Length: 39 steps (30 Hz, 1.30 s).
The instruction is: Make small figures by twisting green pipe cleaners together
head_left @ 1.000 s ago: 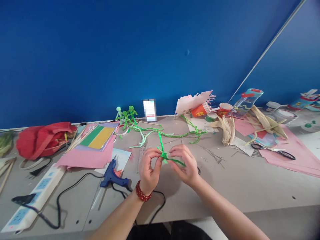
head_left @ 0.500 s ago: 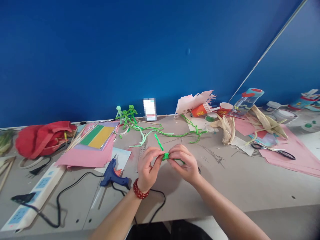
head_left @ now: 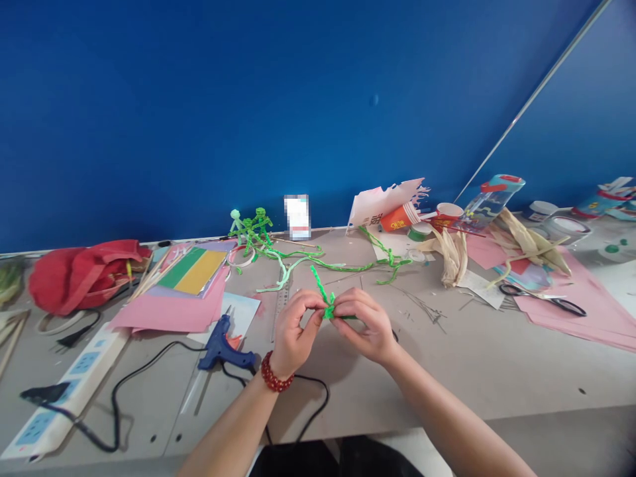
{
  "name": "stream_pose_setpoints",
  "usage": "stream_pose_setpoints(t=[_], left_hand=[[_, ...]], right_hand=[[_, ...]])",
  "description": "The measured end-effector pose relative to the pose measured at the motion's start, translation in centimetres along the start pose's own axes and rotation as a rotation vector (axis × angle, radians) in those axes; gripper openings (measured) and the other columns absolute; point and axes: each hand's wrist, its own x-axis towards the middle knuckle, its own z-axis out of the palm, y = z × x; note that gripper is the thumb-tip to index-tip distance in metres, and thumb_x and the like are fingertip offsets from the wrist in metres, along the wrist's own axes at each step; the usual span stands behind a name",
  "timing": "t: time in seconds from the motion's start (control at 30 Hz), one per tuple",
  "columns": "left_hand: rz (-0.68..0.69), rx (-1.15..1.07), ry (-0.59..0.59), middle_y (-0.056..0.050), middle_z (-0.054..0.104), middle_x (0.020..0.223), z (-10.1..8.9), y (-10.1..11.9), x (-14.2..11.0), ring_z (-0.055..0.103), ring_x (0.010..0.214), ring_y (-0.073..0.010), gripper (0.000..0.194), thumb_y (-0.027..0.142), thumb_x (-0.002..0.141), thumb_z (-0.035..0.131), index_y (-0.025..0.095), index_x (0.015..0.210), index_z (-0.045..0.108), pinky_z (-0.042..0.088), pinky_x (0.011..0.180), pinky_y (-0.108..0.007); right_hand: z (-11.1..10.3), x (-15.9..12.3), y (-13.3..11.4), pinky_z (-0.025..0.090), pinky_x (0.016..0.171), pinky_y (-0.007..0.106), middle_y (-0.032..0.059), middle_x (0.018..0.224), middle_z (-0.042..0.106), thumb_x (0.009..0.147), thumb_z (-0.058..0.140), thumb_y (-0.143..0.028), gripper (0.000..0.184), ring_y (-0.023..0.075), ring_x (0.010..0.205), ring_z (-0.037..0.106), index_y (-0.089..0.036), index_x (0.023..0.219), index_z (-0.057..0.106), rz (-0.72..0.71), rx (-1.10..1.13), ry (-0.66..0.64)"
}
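Between my two hands, above the grey table, is a bright green pipe cleaner (head_left: pixel 328 310) bent into a small knot. One straight end of it sticks up and to the left. My left hand (head_left: pixel 297 326) pinches it from the left with thumb and index finger; a red beaded bracelet sits at that wrist. From the other side my right hand (head_left: pixel 366 324) pinches it too, its fingers curled over part of the strand. Beyond my hands, green pipe cleaner figures (head_left: pixel 252 225) stand by the wall, and long green strands (head_left: pixel 338 266) trail across the table.
A blue glue gun (head_left: pixel 222 348) with a black cord lies left of my hands, beside a white power strip (head_left: pixel 74 384) and pink paper (head_left: pixel 173 315). Scissors (head_left: pixel 544 299), dry husks (head_left: pixel 453 258), thin wires (head_left: pixel 422 305) and paper cups (head_left: pixel 400 217) lie to the right.
The green pipe cleaner has turned slightly in my fingers, and a short loop or end now shows above the knot. Both hands stay in nearly the same place.
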Motion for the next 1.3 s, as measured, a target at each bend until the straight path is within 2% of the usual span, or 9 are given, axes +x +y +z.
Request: stream_pose_setpoints(t=[0.13, 0.3, 0.43, 0.53, 0.63, 0.8, 1.0, 1.17, 1.3], left_hand=[[0.016, 0.022, -0.007, -0.005, 0.063, 0.087, -0.05, 0.22, 0.04, 0.061, 0.085, -0.0184, 0.009, 0.014, 0.092, 0.054, 0.02, 0.095, 0.061, 0.05, 0.078, -0.032], [0.012, 0.048, -0.026, -0.004, 0.062, 0.087, -0.03, 0.3, 0.14, 0.06, 0.084, -0.0172, 0.011, 0.011, 0.092, 0.053, 0.019, 0.093, 0.06, 0.049, 0.076, -0.03], [0.005, 0.055, -0.03, -0.004, 0.063, 0.086, -0.06, 0.24, 0.12, 0.06, 0.083, -0.017, 0.01, 0.011, 0.092, 0.054, 0.019, 0.092, 0.06, 0.049, 0.075, -0.03], [0.003, 0.069, -0.03, -0.005, 0.063, 0.086, -0.08, 0.23, 0.01, 0.061, 0.083, -0.0174, 0.01, 0.011, 0.091, 0.055, 0.019, 0.092, 0.061, 0.049, 0.076, -0.03], [0.01, 0.079, -0.021, -0.005, 0.064, 0.087, -0.04, 0.27, -0.1, 0.061, 0.084, -0.0179, 0.011, 0.01, 0.091, 0.055, 0.019, 0.093, 0.061, 0.05, 0.077, -0.031], [0.012, 0.052, 0.006, -0.005, 0.064, 0.087, 0.05, 0.28, -0.15, 0.061, 0.085, -0.0181, 0.012, 0.009, 0.09, 0.056, 0.019, 0.093, 0.061, 0.05, 0.078, -0.032], [-0.067, -0.068, 0.023, -0.005, 0.063, 0.085, 0.13, 0.05, -0.21, 0.06, 0.084, -0.0187, 0.007, 0.014, 0.091, 0.057, 0.019, 0.089, 0.062, 0.05, 0.077, -0.032], [-0.175, -0.121, 0.035, -0.005, 0.062, 0.086, 0.31, -0.19, -0.11, 0.059, 0.083, -0.0172, 0.007, 0.018, 0.092, 0.057, 0.018, 0.088, 0.063, 0.049, 0.074, -0.029], [-0.188, -0.157, 0.084, -0.005, 0.062, 0.086, 0.44, -0.22, 0.02, 0.06, 0.083, -0.0173, 0.006, 0.02, 0.092, 0.059, 0.018, 0.088, 0.064, 0.05, 0.075, -0.029]], right_hand=[[-0.22, 0.11, -0.15, 0.053, 0.07, 0.035, 0.0066, 0.084, 0.069, 0.085, 0.063, -0.011, 0.013, 0.0199, 0.078, 0.065, -0.022, 0.092, 0.064, -0.001, 0.035, -0.003], [-0.32, 0.24, -0.26, 0.054, 0.069, 0.033, 0.0057, 0.082, 0.07, 0.091, 0.056, -0.012, 0.014, 0.0182, 0.075, 0.065, -0.022, 0.097, 0.064, 0.105, 0.099, 0.019], [-0.15, 0.22, 0.1, 0.055, 0.07, 0.031, 0.0057, 0.084, 0.072, 0.09, 0.057, -0.01, 0.019, 0.0173, 0.076, 0.067, -0.022, 0.101, 0.067, 0.068, 0.089, 0.003], [-0.13, 0.09, 0.33, 0.053, 0.065, 0.029, 0.0047, 0.078, 0.07, 0.09, 0.058, -0.011, 0.014, 0.0166, 0.071, 0.065, -0.022, 0.094, 0.066, 0.092, 0.061, 0.008], [-0.16, -0.08, 0.39, 0.052, 0.065, 0.03, 0.004, 0.075, 0.068, 0.089, 0.057, -0.011, 0.013, 0.0169, 0.07, 0.064, -0.022, 0.089, 0.064, 0.072, 0.025, 0.012], [-0.07, -0.26, 0.35, 0.053, 0.067, 0.032, 0.0047, 0.078, 0.068, 0.09, 0.055, -0.01, 0.015, 0.0177, 0.074, 0.064, -0.022, 0.093, 0.062, 0.027, -0.002, 0.033], [0.1, -0.2, 0.4, 0.052, 0.067, 0.031, 0.0043, 0.077, 0.067, 0.09, 0.055, -0.009, 0.014, 0.0169, 0.073, 0.063, -0.021, 0.091, 0.061, 0.046, 0.008, 0.034], [0.03, -0.22, 0.48, 0.052, 0.065, 0.029, 0.0049, 0.083, 0.068, 0.091, 0.057, -0.012, 0.011, 0.0164, 0.074, 0.063, -0.021, 0.096, 0.062, 0.135, -0.015, 0.036], [-0.31, -0.14, 0.02, 0.053, 0.073, 0.035, 0.0079, 0.093, 0.067, 0.088, 0.061, -0.012, 0.014, 0.0202, 0.085, 0.064, -0.021, 0.098, 0.063, 0.053, -0.132, 0.109]])
